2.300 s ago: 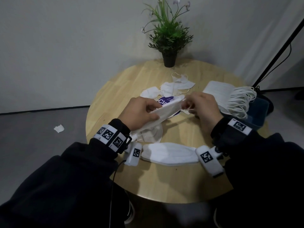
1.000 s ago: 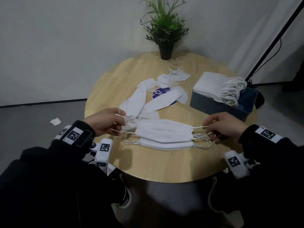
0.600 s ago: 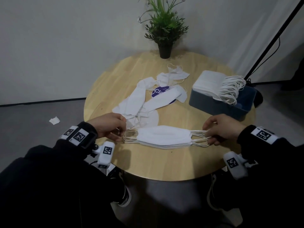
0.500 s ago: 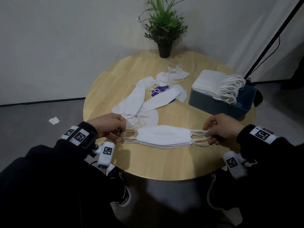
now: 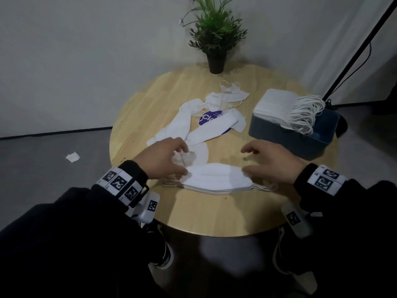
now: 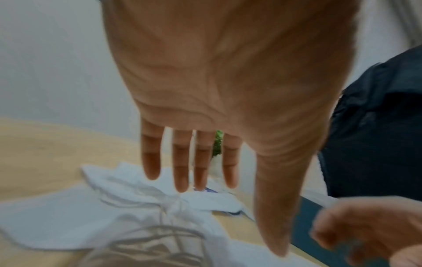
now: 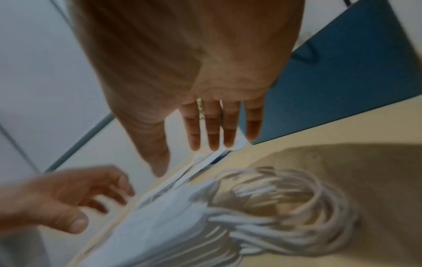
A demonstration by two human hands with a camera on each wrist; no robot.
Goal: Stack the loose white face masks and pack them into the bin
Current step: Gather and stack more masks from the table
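Hands (image 5: 160, 157) (image 5: 271, 163) spread over flat stack of pleated white masks (image 5: 217, 179).

Black sleeves (image 5: 81, 211); white tag-printed wristbands (image 5: 119, 182); white wrist cameras (image 5: 149, 208).

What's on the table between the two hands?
In the head view, a small stack of white masks lies flat on the table between the left hand and right hand.

Cloth, wood and plastic, all matt

Masks (image 5: 216, 176) look soft matt white fabric with elastic loops (image 7: 285, 207); counter (image 5: 214, 214) is smooth pale wood grain; bin (image 5: 285, 136) is matt blue-grey plastic.
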